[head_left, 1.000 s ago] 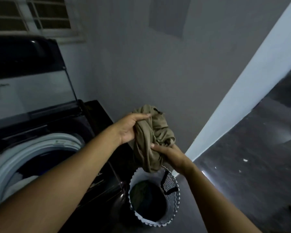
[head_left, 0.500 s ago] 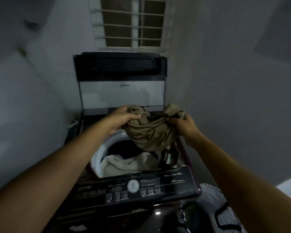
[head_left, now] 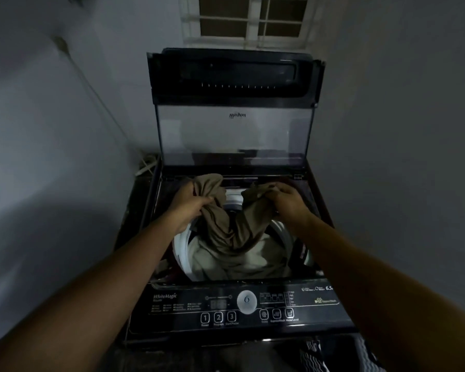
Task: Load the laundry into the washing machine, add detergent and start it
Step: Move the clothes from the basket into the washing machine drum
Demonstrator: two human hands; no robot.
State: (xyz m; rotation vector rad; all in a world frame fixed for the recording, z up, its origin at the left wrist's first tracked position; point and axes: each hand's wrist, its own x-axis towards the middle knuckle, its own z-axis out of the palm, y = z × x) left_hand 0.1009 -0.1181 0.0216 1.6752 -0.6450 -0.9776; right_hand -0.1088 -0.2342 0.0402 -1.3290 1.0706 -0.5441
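At the left, one end of the olive garment [head_left: 232,232] is gripped in the left hand [head_left: 189,204], fingers curled tight. Its middle is hung between the hands, down into the washing machine drum [head_left: 180,245], directly below. The other end is clenched in the right hand [head_left: 287,202], judged equally near.

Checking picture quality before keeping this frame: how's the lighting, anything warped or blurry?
Head view: dim, bluish light; wide-angle lens bows the walls; control panel big labels readable, small print soft; khaki garment, left hand, right hand fairly sharp.

olive garment [head_left: 227,226] draped into open washer [head_left: 242,307]
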